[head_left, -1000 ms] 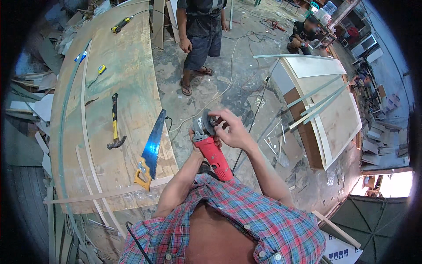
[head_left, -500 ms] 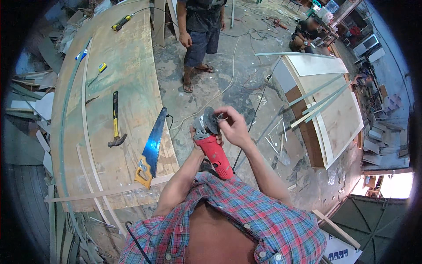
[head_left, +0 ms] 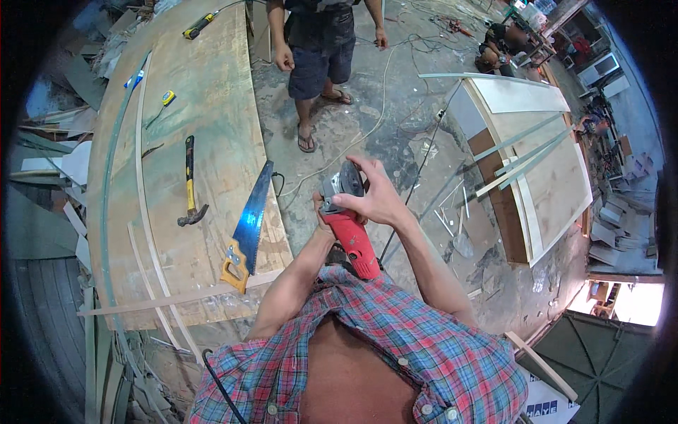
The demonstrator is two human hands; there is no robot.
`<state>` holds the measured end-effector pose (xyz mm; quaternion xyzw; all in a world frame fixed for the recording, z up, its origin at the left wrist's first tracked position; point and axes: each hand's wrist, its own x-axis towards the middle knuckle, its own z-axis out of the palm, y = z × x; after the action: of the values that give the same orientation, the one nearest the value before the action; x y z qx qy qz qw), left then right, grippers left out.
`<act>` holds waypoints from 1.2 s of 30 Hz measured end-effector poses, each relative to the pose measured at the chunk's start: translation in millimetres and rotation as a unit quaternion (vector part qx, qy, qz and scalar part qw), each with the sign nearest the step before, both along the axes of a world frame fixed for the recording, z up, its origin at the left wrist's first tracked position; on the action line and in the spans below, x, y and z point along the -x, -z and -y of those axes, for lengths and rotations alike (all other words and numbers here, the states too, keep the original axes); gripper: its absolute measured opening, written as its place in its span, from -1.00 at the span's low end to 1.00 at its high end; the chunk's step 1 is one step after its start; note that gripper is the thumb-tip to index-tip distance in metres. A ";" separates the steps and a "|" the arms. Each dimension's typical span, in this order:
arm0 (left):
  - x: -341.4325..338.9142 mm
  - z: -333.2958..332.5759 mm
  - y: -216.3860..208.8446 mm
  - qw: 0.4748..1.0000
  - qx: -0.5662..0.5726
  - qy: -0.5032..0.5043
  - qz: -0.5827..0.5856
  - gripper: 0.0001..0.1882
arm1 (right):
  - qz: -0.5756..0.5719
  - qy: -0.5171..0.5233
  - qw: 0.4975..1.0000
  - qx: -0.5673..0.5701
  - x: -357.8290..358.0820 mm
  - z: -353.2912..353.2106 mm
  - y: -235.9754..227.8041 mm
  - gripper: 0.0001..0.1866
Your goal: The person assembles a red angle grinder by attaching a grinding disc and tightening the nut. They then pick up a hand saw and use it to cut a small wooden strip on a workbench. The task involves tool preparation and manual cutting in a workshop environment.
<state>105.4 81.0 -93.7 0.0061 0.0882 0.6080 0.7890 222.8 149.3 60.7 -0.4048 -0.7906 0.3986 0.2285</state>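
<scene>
Hands (head_left: 383, 201): right thumb (head_left: 347, 202) now across grinder (head_left: 351, 242)

Dead centre on my feed, a smooth plastic grinder (head_left: 350, 242); at nine o'clock I see a glossy metal saw (head_left: 255, 206) on a worn wood board (head_left: 219, 106); at six, a matt cloth shirt (head_left: 424, 346).

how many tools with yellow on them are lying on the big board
4: a black-and-yellow tool near the picture's top, a tape measure nearer, a hammer nearer still, and a saw by the right edge of the board. More may lie out of view.
</scene>
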 end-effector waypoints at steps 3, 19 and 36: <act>0.6 -1.5 0.0 0.999 -0.025 0.009 0.033 0.07 | -0.057 -0.011 0.998 0.027 -1.8 -6.3 8.4 -0.05; 16.2 -3.7 13.9 0.973 -0.208 0.041 0.094 -0.05 | -0.320 0.000 0.809 0.493 -55.3 32.1 125.3 -0.31; 25.4 4.3 11.9 0.987 -0.146 -0.040 0.045 -0.59 | -0.384 -0.040 0.627 0.677 -40.1 75.8 161.2 -0.31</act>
<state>79.9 76.7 -105.6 0.0904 -0.0373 0.6452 0.7578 262.9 73.5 -100.5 -0.2236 -0.1542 0.9495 0.1573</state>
